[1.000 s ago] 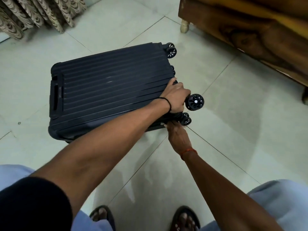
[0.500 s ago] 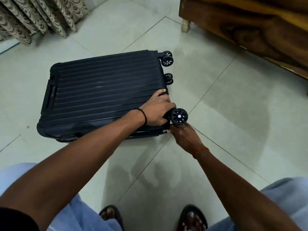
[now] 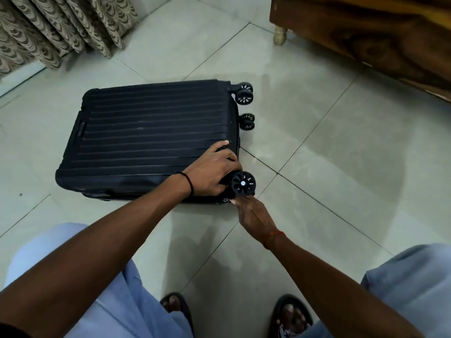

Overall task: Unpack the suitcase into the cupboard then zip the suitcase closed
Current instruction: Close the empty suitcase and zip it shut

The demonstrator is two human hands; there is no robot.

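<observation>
- Suitcase (image 3: 151, 140): one, dark navy hard shell with ribbed lid, lying flat and closed on the tiled floor (image 3: 341, 167). No brand, label or writing can be read on it.
- Curtain (image 3: 56, 28): one, patterned beige, hanging beyond the suitcase's far left corner, well apart from it.
- Left hand (image 3: 211, 170): placed on the lid at the suitcase's near right corner, fingers curled over the edge and grasping it just beside the nearest wheel. A dark band sits on the wrist.
- Wheels: three units counted along the suitcase's right end: far one (image 3: 243, 93), middle one (image 3: 247, 121), near one (image 3: 243, 183). A fourth cannot be made out.
- Right hand (image 3: 252, 213): below the near wheel, at the suitcase's near right corner, fingertips pinched on a small metallic zip pull (image 3: 227, 200) at the seam. An orange thread sits on the wrist.
- Wooden furniture (image 3: 366, 32): one piece, beyond and right of the suitcase, well apart, one pale foot visible.
- Sandalled feet: two, one (image 3: 174, 307) on the near side of the suitcase, the other (image 3: 291, 315) to its right; light blue trouser legs at both sides.
</observation>
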